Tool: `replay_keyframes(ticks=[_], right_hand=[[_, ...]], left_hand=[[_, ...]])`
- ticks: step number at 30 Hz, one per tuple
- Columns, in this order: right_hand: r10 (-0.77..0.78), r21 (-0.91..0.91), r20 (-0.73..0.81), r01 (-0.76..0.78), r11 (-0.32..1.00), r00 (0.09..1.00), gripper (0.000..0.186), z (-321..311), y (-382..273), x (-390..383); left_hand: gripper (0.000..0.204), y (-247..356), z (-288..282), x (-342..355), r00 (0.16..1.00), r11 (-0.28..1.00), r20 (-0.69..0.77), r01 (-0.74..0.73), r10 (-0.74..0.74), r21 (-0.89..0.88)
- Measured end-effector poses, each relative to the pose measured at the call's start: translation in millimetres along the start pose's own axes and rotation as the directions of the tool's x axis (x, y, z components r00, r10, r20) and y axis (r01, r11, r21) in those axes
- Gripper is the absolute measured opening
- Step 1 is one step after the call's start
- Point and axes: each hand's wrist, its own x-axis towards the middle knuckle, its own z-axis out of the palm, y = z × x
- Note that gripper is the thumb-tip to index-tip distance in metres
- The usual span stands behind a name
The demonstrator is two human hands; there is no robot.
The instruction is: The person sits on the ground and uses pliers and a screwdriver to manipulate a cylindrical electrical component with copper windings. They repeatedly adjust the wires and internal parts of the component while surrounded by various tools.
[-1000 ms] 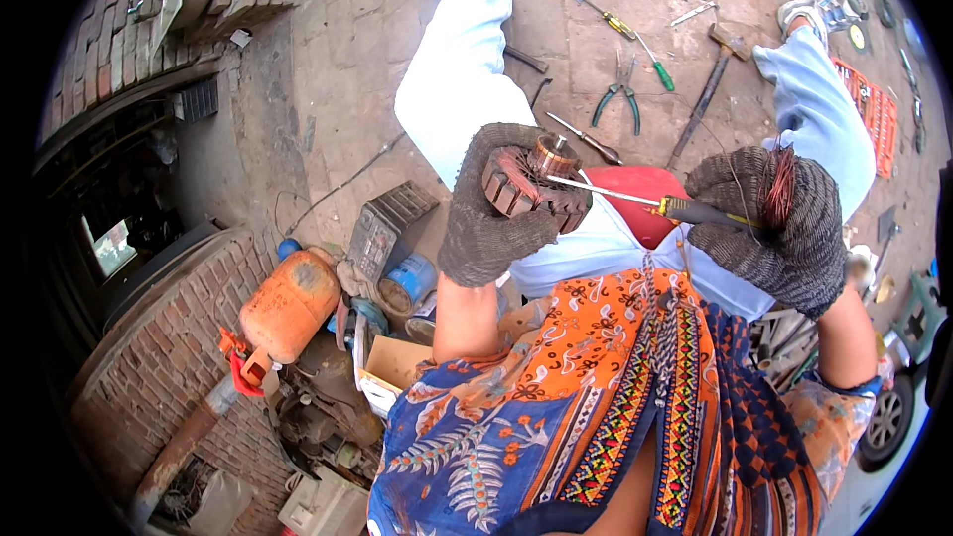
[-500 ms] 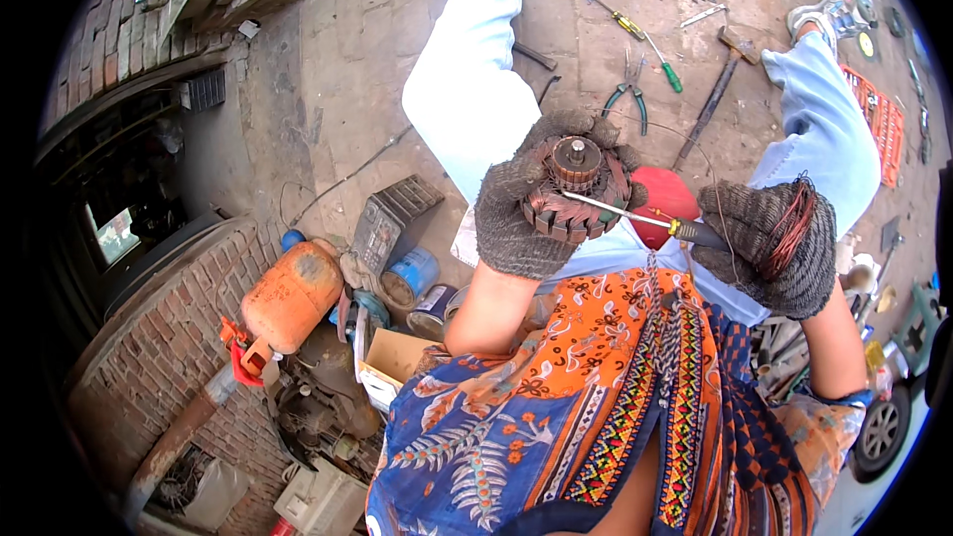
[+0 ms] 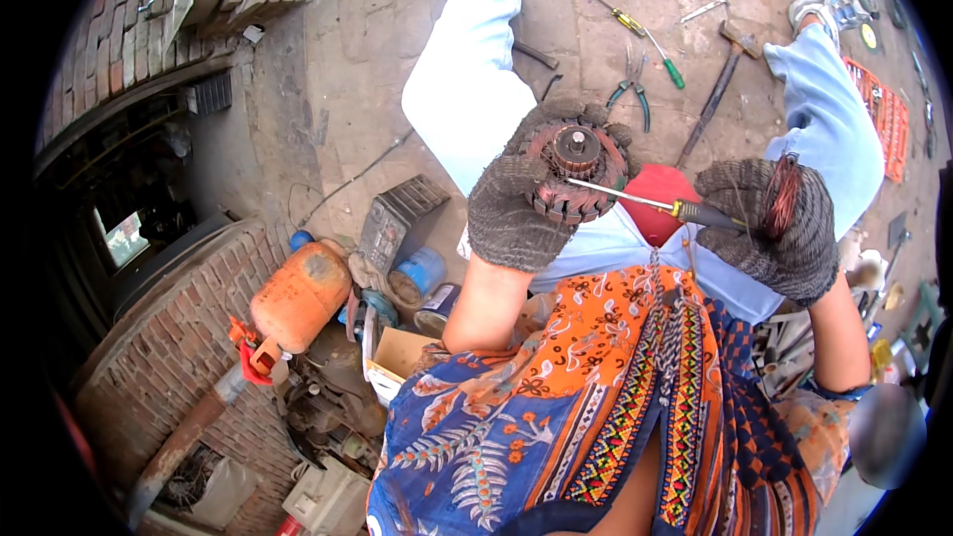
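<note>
Armature (image 3: 576,174), shaft end now facing the camera, tilted further sideways a second ago; seated in the gloved left hand (image 3: 504,206), fingers curled round it, left of the gloved right hand (image 3: 806,243). Screwdriver (image 3: 692,211), clasped in the latter, tip at the armature; copper wire bundle (image 3: 783,197) against that glove.

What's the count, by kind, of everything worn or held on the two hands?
Dark knit gloves: 2, on left hand and right hand
Wire-wound rotor: 1, left hand
Screwdriver: 1, right hand
Bundle of reddish wire: 1, right hand
Total: 5
</note>
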Motion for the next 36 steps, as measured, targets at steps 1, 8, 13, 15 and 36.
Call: replay_keyframes(ticks=[1, 8, 13, 15, 36], right_hand=[[0.086, 0.152, -0.005, -0.084, 0.985, 0.996, 0.035, 3.1, -0.7, -0.4], [0.231, 0.449, 0.000, -0.206, 0.869, 0.973, 0.022, 18.4, -12.8, 4.1], [0.248, 0.438, -0.025, -0.212, 0.873, 0.968, 0.025, 24.3, -13.0, -2.6], [0.274, 0.453, -0.060, -0.218, 0.865, 0.960, 0.029, 31.2, -15.4, -10.7], [0.438, 0.335, -0.439, -0.309, 0.890, 0.784, 0.022, 47.3, 0.7, -29.5]], left_hand=[[0.063, -0.6, -0.1, -1.9, 0.998, 0.999, -0.050, -0.024, 0.027, 0.047], [0.059, -5.7, 4.0, 0.1, 0.965, 0.977, -0.152, -0.204, 0.212, 0.069], [0.070, -2.9, 1.9, -0.6, 0.970, 0.987, -0.184, -0.151, 0.159, 0.057], [0.074, -2.9, 0.6, 2.1, 0.969, 0.992, -0.216, -0.125, 0.122, 0.001], [0.058, -3.1, 14.6, 5.5, 0.954, 0.983, -0.245, -0.149, 0.171, 0.103]])
